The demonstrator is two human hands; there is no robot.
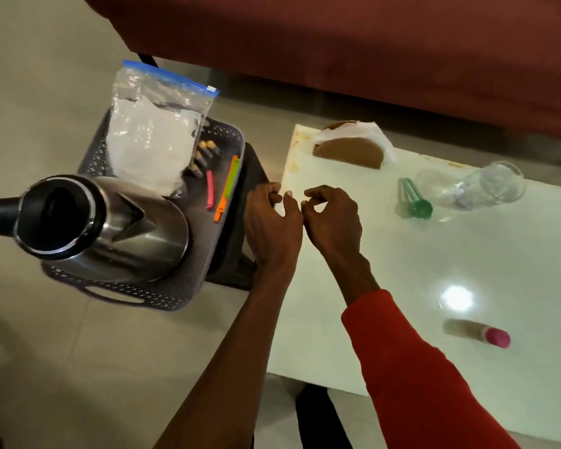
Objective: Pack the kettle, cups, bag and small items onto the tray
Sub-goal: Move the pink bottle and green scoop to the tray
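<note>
Both hands, left [272, 218] and right [332, 218], loosely curled and empty, just right of the tray [162, 299]

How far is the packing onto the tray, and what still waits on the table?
Done: the kettle, the zip bag, the batteries and the clips already lie on the tray. In hand: nothing; the left hand and right hand hover with curled fingers at the table edge. Left: the clear cups, the green item and the pink-capped tube remain on the table.
</note>
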